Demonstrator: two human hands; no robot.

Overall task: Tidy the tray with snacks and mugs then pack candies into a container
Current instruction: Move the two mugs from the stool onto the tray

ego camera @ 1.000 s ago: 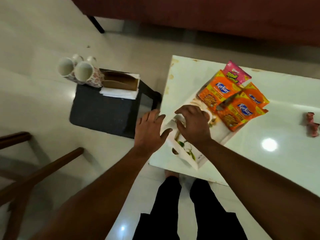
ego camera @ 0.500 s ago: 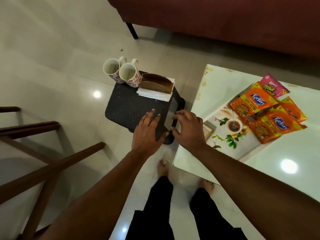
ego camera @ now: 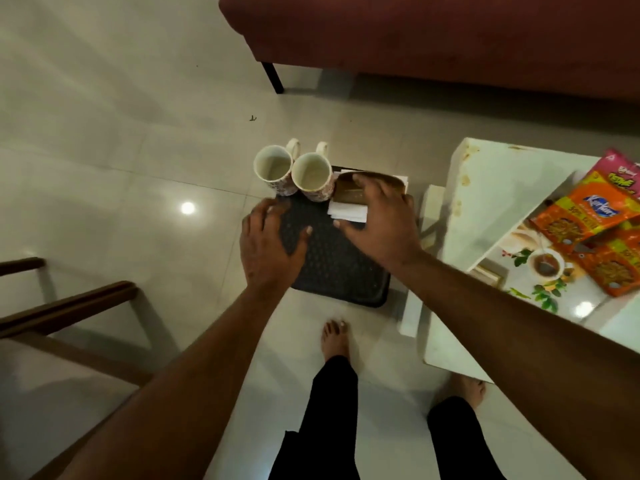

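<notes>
You stood barefoot over a low black perforated plastic stool (ego camera: 341, 268), both hands empty and fingers spread: your left hand (ego camera: 268, 247) hung over its left edge, your right hand (ego camera: 381, 223) over a brown wooden napkin holder (ego camera: 346, 192) and its white paper napkins (ego camera: 346, 211) at the stool's far right. Two white floral-patterned ceramic mugs (ego camera: 292, 173) stood upright and touching at the stool's far left corner, handles turned away from you, apparently empty. To the right, on a white glossy table (ego camera: 502, 188), a white printed tray (ego camera: 512, 258) carried orange foil snack packets (ego camera: 581, 216) and one pink packet (ego camera: 623, 174). No candies or container were in view. The mugs looked stiff, breakable and smooth-glazed, likely moderately heavy, so a grasp through each handle or round the body seemed safest, one mug per hand, since they sat at the very edge. The napkins looked light and loose, likely to slide unless lifted together with the holder from beneath. The snack packets appeared soft, light and crinkly, best taken by their sealed edges.
</notes>
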